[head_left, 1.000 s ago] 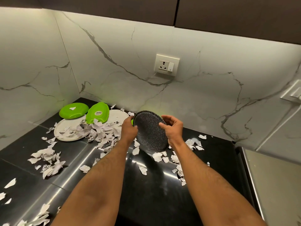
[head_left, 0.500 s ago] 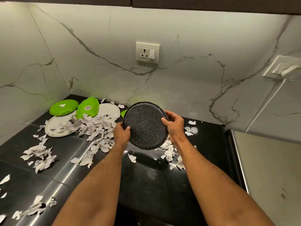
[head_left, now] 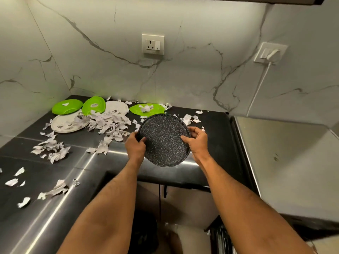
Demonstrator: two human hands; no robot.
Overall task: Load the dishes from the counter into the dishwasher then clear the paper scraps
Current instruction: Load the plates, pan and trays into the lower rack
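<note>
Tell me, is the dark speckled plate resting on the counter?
No, both the left hand and right hand hold the speckled plate lifted, tilted.

Dark speckled plate [head_left: 164, 142] held tilted above scrap-strewn black counter [head_left: 211, 143].

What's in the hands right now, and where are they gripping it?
Both hands hold the dark speckled plate by its rim: left hand on its left edge, right hand on its right edge.

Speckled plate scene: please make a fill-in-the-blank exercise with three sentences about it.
1. The speckled plate is held by ____ hands, left hand and right hand.
2. The plate by the wall behind it is ____ in colour.
3. Torn ____ scraps litter the black counter.

Missing words: both; green; paper
</note>
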